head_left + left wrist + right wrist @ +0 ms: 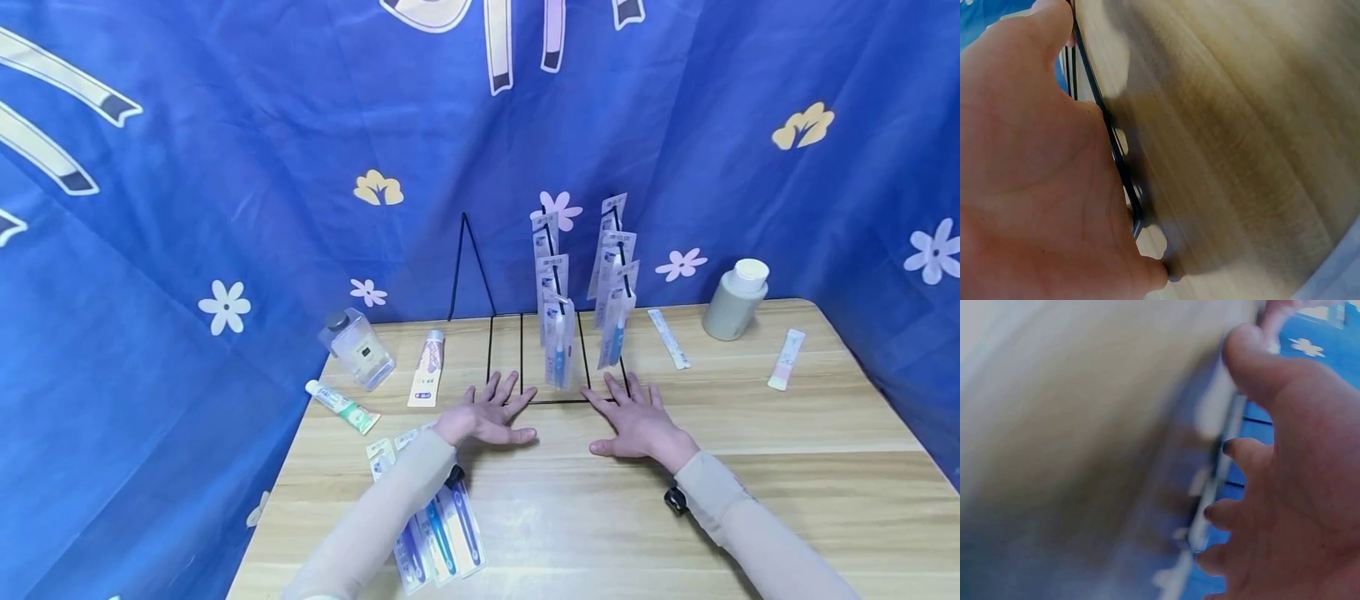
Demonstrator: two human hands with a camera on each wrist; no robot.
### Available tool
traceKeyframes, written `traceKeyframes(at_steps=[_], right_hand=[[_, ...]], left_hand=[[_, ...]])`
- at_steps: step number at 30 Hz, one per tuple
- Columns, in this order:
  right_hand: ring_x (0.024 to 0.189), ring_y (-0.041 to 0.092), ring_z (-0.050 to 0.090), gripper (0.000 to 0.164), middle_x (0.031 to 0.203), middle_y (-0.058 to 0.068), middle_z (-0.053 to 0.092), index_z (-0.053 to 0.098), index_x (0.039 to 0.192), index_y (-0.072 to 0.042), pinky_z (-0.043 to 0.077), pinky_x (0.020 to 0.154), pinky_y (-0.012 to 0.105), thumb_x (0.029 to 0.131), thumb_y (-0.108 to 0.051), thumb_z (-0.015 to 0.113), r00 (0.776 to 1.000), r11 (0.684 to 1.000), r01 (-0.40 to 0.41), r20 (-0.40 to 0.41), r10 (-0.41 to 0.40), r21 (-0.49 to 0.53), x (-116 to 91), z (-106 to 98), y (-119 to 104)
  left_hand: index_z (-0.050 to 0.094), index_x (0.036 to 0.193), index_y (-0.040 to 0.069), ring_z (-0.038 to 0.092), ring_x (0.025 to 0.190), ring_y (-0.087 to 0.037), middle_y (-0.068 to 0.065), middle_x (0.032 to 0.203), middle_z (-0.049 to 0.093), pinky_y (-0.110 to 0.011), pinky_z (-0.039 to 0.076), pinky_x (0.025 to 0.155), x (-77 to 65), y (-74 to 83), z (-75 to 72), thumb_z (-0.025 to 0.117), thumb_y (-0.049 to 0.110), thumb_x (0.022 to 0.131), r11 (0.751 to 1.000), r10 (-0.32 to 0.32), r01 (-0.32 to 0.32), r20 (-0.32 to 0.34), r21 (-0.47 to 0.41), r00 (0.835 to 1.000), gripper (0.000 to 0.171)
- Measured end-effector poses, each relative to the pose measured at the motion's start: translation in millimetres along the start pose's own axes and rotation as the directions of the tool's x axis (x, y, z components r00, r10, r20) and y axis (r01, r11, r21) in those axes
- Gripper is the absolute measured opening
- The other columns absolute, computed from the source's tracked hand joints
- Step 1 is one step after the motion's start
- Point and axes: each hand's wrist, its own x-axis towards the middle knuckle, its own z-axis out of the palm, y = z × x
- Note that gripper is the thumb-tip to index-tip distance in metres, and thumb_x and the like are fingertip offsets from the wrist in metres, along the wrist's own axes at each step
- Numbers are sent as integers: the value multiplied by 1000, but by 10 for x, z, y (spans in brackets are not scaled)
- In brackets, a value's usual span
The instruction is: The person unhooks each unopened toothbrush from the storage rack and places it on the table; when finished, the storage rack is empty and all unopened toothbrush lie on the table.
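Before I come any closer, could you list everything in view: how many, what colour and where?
Table: 1, wood-coloured, below
Backdrop: 1, blue with flowers, behind
Rack: 1, black wire, back middle
Hanging toothbrush packs: about 7, clear and blue, on rack
Flat toothbrush packs: at least 3, clear, blue and purple, front left
Purple tube: 1, white-purple, left of rack
Bottle: 1, clear, dark-capped, back left
Green tube: 1, white-green, left edge
Jar: 1, grey, white-lidded, back right
Blue sachet: 1, white-blue, right of rack
Pink sachet: 1, white-pink, far right
Sleeves: 2, pale, both forearms
Wrist devices: 2, black, both wrists
Left grip: 1, bare hand, rack's front left
Right grip: 1, bare hand, rack's front right
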Motion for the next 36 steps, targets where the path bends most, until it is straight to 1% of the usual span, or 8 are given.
traceKeyframes(at_steps=[4, 7, 10, 14, 18, 24, 31, 36], right_hand=[[122, 44, 63, 65, 140, 19, 63, 59, 143, -14, 43, 109, 65, 87, -43, 78, 961, 991, 126, -254, -111, 47, -76, -228, -148], [104, 33, 72, 38, 124, 13, 73, 72, 123, -9, 57, 96, 53, 89, -22, 79, 848, 943, 305, -488, -205, 133, -101, -470, -323], [118, 34, 66, 30, 135, 16, 65, 74, 117, -9, 54, 101, 53, 87, -11, 77, 730, 881, 437, -642, -232, 178, -55, -663, -484], [125, 37, 60, 30, 142, 19, 59, 75, 114, -8, 49, 106, 56, 84, -6, 75, 644, 849, 482, -744, -176, 216, 92, -743, -618], [127, 40, 58, 26, 138, 22, 61, 77, 107, -6, 46, 108, 58, 81, -4, 75, 608, 841, 477, -787, -107, 254, 223, -712, -662], [112, 36, 69, 19, 115, 19, 74, 77, 100, -3, 52, 104, 51, 83, 3, 75, 590, 805, 523, -800, -105, 280, 342, -734, -694], [83, 29, 74, 22, 89, 13, 77, 76, 86, 0, 55, 87, 15, 76, 19, 72, 478, 803, 549, -875, -75, 231, 277, -750, -675], [85, 26, 73, 27, 86, 12, 77, 75, 83, -2, 53, 86, 7, 75, 24, 69, 480, 826, 507, -876, -33, 247, -55, -795, -566]], left_hand=[[-7, 158, 49, -22, 156, -29, 7, 167, -28, -66, -5, 124, 78, -39, 66, 32, 90, 85, 1000, -12, 12, 8, 2, 1000, 92], [-8, 158, 50, -23, 156, -28, 8, 166, -30, -67, -6, 123, 115, -67, 75, 34, 89, 86, 1000, -24, 24, 8, 6, 1000, 92], [-8, 158, 51, -25, 155, -27, 10, 164, -32, -67, -7, 123, 119, -70, 38, 38, 87, 86, 999, -42, 42, 13, -2, 999, 92], [-7, 157, 53, -24, 155, -27, 10, 165, -30, -67, -5, 123, 95, -48, 30, 39, 88, 85, 999, -49, 49, 13, 1, 999, 92], [-7, 157, 54, -25, 155, -26, 11, 165, -29, -67, -5, 123, 97, -28, 69, 40, 89, 84, 999, -50, 50, 15, 2, 999, 93], [-6, 157, 53, -25, 155, -26, 11, 166, -29, -67, -6, 123, 138, -61, 100, 43, 87, 85, 999, -47, 47, 8, -6, 999, 94], [-2, 159, 51, -19, 158, -29, 5, 169, -23, -68, -4, 124, 18, 2, 22, 44, 88, 84, 1000, -22, 22, -1, -11, 1000, 96], [-1, 160, 50, -16, 159, -29, 5, 170, -21, -68, -2, 124, -29, 29, -11, 45, 86, 85, 1000, -18, 18, -4, -18, 1000, 95]])
